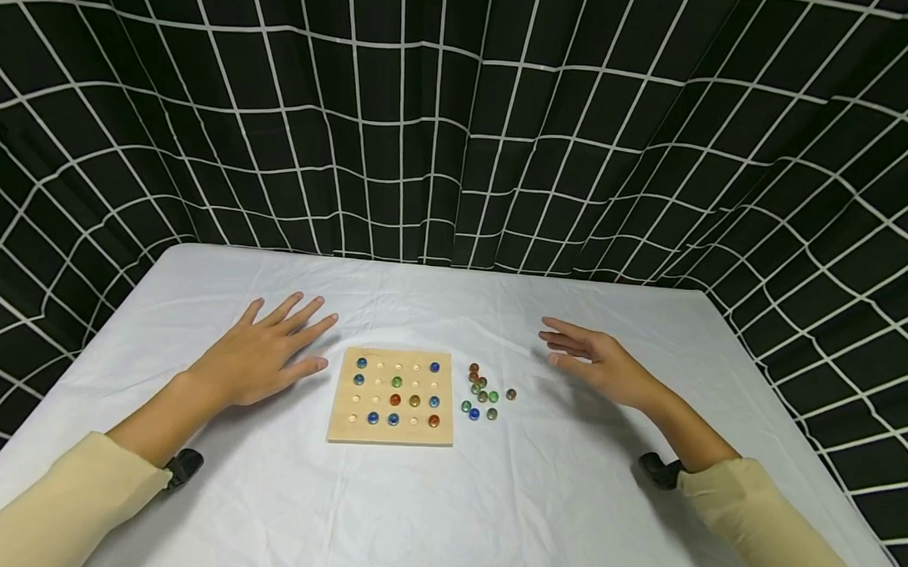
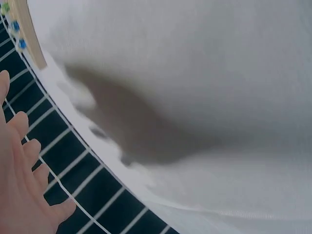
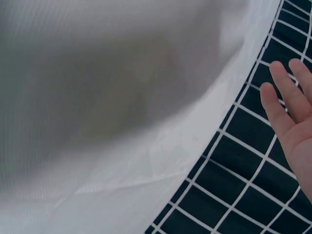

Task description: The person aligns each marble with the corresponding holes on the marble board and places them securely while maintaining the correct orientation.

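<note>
A light wooden board (image 1: 390, 435) with rows of shallow holes lies in the middle of the table; several glass marbles, blue, green, amber and red, sit in some of its holes. Just right of it is a loose cluster of marbles (image 1: 483, 396) on the cloth. My left hand (image 1: 259, 356) hovers left of the board, fingers spread, holding nothing; its fingers (image 2: 31, 151) also show in the left wrist view. To the right of the loose marbles, my right hand (image 1: 597, 359) is held above the cloth with fingers extended, likewise holding nothing.
A white cloth (image 1: 416, 516) covers the table, slightly wrinkled. Behind and on both sides hangs a black curtain (image 1: 444, 150) with a white grid. Each wrist wears a black strap-on device, such as the left one (image 1: 185, 468), below a beige sleeve.
</note>
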A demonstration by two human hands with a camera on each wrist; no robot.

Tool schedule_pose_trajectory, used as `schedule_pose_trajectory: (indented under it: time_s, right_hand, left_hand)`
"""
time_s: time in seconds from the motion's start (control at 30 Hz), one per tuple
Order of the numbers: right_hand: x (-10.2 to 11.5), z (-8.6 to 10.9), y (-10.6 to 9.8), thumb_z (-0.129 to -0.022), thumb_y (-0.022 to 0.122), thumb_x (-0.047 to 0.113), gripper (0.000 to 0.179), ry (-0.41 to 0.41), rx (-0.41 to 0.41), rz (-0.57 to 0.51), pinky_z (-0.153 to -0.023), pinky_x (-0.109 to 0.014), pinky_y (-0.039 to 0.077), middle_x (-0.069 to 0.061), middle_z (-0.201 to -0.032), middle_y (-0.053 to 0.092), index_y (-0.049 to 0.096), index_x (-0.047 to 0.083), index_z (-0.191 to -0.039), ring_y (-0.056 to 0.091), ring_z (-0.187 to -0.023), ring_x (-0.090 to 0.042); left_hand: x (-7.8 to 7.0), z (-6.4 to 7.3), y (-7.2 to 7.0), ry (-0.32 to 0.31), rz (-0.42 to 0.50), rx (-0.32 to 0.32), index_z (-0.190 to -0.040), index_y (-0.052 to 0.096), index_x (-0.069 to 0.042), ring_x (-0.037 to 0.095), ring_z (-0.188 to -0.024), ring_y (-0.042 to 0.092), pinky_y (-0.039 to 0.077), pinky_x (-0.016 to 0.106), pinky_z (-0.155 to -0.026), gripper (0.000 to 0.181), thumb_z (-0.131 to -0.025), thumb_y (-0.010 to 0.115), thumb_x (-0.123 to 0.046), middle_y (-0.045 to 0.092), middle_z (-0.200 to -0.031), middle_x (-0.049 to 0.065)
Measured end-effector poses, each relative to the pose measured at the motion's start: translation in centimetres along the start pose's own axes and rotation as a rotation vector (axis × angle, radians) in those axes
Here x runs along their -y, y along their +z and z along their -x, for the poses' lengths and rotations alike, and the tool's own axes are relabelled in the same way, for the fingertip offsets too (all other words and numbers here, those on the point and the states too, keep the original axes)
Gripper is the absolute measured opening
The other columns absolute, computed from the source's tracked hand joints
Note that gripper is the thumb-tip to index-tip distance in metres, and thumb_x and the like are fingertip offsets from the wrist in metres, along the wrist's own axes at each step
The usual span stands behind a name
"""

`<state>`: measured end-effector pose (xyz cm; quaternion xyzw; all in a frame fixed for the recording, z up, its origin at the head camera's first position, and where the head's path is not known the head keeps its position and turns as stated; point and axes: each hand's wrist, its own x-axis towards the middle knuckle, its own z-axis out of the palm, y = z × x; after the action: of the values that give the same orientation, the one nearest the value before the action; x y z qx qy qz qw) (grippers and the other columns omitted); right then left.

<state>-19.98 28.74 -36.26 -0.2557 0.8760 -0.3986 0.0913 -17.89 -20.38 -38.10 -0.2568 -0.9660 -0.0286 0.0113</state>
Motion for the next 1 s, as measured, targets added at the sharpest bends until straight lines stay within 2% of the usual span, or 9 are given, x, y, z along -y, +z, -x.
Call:
schedule_pose_trajectory:
  time_s: [0.17, 0.37, 0.63, 1.0]
  right_hand:
    - [0.1, -0.3, 0.8, -0.097, 0.067, 0.017, 0.060, 0.010, 0.103, -0.059, -0.104, -0.054, 0.042, -0.021, -0.139, 0.056, 0.043, 0.000, -0.149, 0.054, -0.128, -0.038]
    - [0.1, -0.5, 1.4, -0.094, 0.070, 0.015, 0.060, 0.028, 0.181, -0.057, -0.102, -0.054, 0.045, -0.021, -0.136, 0.059, 0.046, -0.003, -0.146, 0.059, -0.122, -0.037]
    - [0.8, -0.9, 1.8, -0.090, 0.074, 0.008, 0.058, 0.016, 0.230, -0.042, -0.097, -0.055, 0.048, -0.017, -0.126, 0.066, 0.051, -0.002, -0.142, 0.064, -0.113, -0.034]
    - [1.2, -1.3, 2.8, -0.088, 0.073, 0.002, 0.048, 0.016, 0.233, -0.029, -0.091, -0.044, 0.052, -0.012, -0.117, 0.071, 0.059, 0.000, -0.134, 0.066, -0.105, -0.029]
  left_hand:
    - [-1.0, 0.3, 0.5, 0.054, -0.001, -0.008, -0.157, 0.033, -0.023, 0.033, -0.151, 0.016, 0.013, 0.067, -0.114, 0.068, -0.102, 0.036, -0.062, 0.023, -0.164, 0.006]
    - [-1.8, 0.4, 1.4, 0.108, -0.004, -0.010, -0.157, 0.035, -0.024, 0.033, -0.150, 0.019, 0.017, 0.066, -0.114, 0.069, -0.100, 0.041, -0.062, 0.025, -0.164, 0.005]
    - [-2.2, 0.6, 1.6, 0.126, 0.016, 0.003, -0.155, 0.038, -0.023, 0.034, -0.149, 0.022, 0.020, 0.066, -0.113, 0.069, -0.099, 0.042, -0.063, 0.029, -0.162, 0.004]
    - [-2.5, 0.8, 1.9, 0.141, 0.049, 0.026, -0.156, 0.037, -0.023, 0.031, -0.149, 0.024, 0.020, 0.065, -0.114, 0.074, -0.097, 0.041, -0.068, 0.032, -0.161, 0.003]
